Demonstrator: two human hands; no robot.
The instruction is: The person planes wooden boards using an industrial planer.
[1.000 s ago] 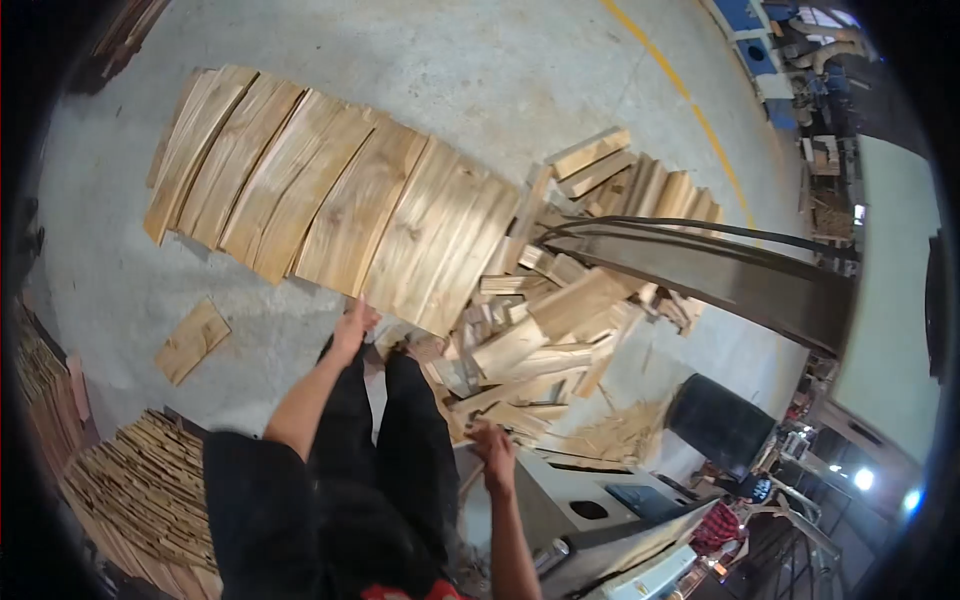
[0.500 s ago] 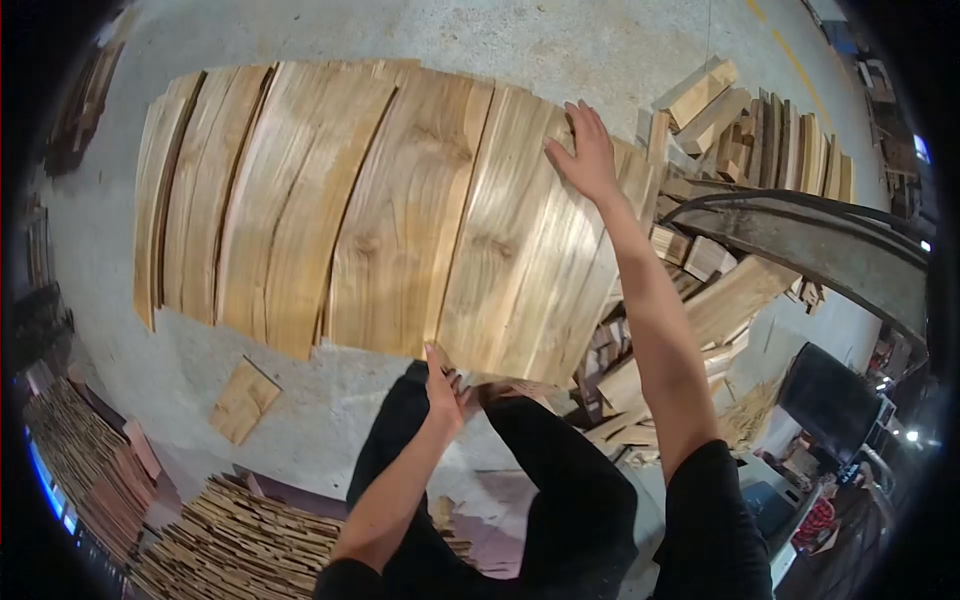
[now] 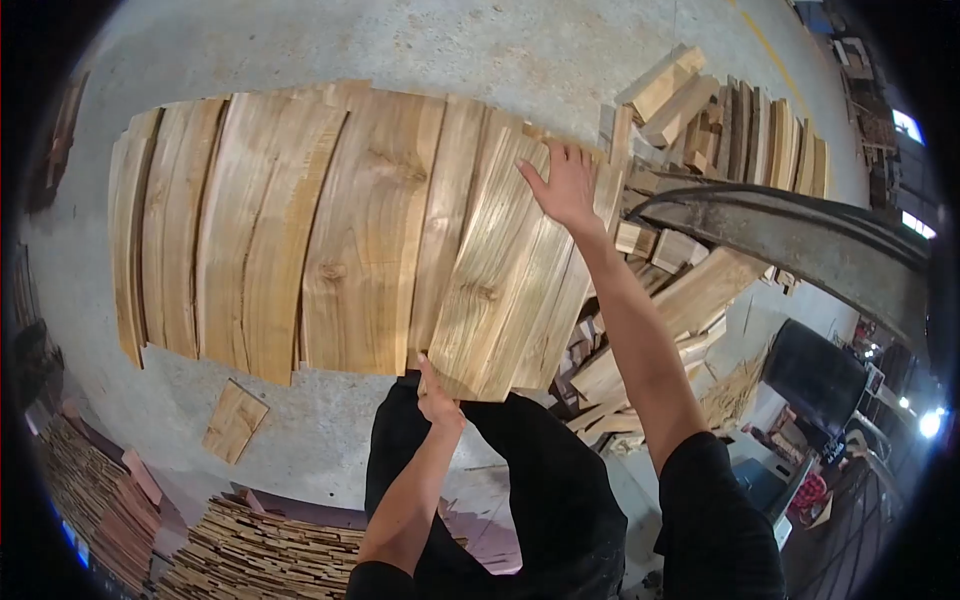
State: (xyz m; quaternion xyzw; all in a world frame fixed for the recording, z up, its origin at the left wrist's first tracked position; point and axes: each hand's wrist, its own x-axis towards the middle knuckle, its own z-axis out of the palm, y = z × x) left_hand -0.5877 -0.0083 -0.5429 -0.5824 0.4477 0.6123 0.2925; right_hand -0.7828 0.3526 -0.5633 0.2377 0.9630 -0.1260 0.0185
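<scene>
A wide pale wooden board [image 3: 490, 290] lies at a slant at the right end of a row of overlapping boards [image 3: 365, 240]. At its near end, my left hand [image 3: 440, 402] is closed on the edge, one finger along the top and the others partly hidden below. My right hand [image 3: 568, 190] is at its far end, thumb spread over the top face and fingers bent over the end edge. A narrower board [image 3: 447, 210] shows just left of the slanted one.
Offcuts and blocks [image 3: 670, 250] are heaped on the right beside a metal beam [image 3: 790, 228]. Upright planks [image 3: 770, 135] stand behind. A loose short board [image 3: 235, 420] lies on the concrete floor, near stacked thin strips [image 3: 270, 545]. A black bin-like object [image 3: 815, 365] sits at right.
The board under my hands has turned to a slant and come nearer to me, uncovering the narrower board on its left. My right hand's fingers have bent. The whole view has shifted.
</scene>
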